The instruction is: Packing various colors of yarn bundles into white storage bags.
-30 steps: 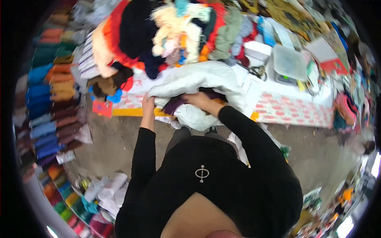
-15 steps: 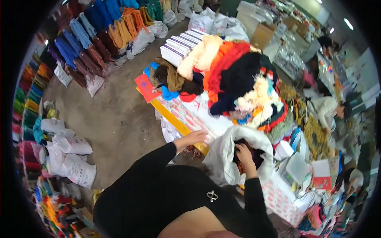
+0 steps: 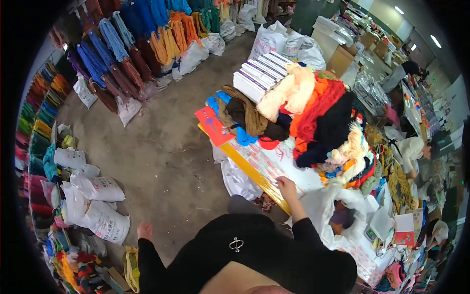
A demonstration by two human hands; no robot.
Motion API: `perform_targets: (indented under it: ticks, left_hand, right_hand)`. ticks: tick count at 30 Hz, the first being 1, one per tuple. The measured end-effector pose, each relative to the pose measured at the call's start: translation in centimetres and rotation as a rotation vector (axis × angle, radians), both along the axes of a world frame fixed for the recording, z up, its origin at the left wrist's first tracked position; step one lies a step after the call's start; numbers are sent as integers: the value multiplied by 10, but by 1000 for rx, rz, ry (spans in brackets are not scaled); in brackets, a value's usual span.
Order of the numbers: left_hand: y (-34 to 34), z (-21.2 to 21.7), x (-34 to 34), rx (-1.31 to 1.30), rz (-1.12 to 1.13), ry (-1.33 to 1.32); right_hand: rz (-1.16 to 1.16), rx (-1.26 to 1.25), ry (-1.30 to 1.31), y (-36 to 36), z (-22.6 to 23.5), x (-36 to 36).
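Note:
Over the near edge of the table my right hand (image 3: 287,186) is raised, its fingers loosely bent and nothing visible in them. Just right of that arm stands a white woven sack (image 3: 318,208) with a rolled rim; dark brown stuff shows inside its mouth. My left hand (image 3: 145,230) hangs low at the left above the floor, away from the table, its fingers too small and foreshortened to read. Beyond my right hand lies a heap of yarn hanks, with red (image 3: 320,110), black (image 3: 335,125) and cream (image 3: 293,90) ones.
A stack of white boxes (image 3: 259,78) and a red booklet (image 3: 214,126) lie at the table's far left. White plastic (image 3: 238,179) bulges below its yellow edge (image 3: 262,179). Filled sacks (image 3: 107,223) stand on the left floor. Another person (image 3: 409,149) bends over goods at the right.
My right hand has come out of the sack and moved left over the table edge. My left hand has left the table and dropped to the left. The view has turned leftward.

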State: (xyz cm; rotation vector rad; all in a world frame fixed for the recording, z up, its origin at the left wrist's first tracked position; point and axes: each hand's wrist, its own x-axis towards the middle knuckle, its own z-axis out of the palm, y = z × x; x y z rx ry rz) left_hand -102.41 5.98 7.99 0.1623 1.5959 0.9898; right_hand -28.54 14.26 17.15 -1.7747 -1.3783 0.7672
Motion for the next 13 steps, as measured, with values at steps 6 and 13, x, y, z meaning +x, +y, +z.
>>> perform_targets:
  ticks: [6, 13]
  left_hand:
    - [-32, -6, -38, 172, 549, -121]
    - [58, -40, -26, -86, 556, -189]
  right_hand:
    - [115, -142, 650, 201, -2, -77]
    - [-443, -123, 1666, 488, -20, -44]
